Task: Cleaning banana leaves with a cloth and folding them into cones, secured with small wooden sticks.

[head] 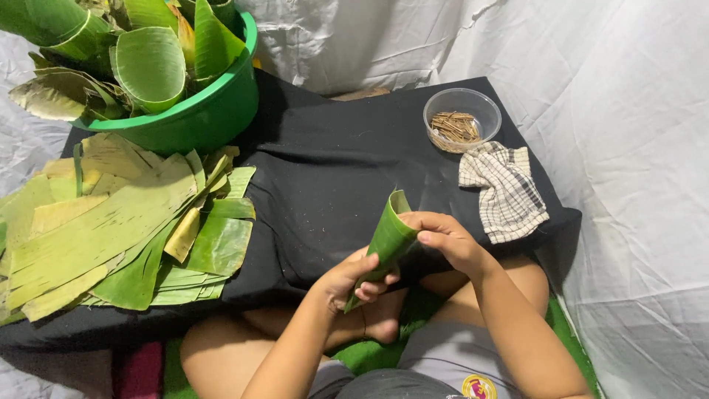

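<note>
A green banana leaf rolled into a cone (pixel 387 240) is held over the front edge of the low table covered in black cloth (pixel 332 170). My left hand (pixel 347 281) grips the cone's narrow lower tip. My right hand (pixel 443 236) pinches the wide upper rim, thumb on the leaf's edge. The cone's open mouth points up and away from me.
A pile of flat banana leaf strips (pixel 118 229) lies on the table's left. A green basin (pixel 199 111) at back left holds finished leaf cones. A clear bowl of small wooden sticks (pixel 459 122) and a checked cloth (pixel 504 188) sit at right. White sheeting surrounds the table.
</note>
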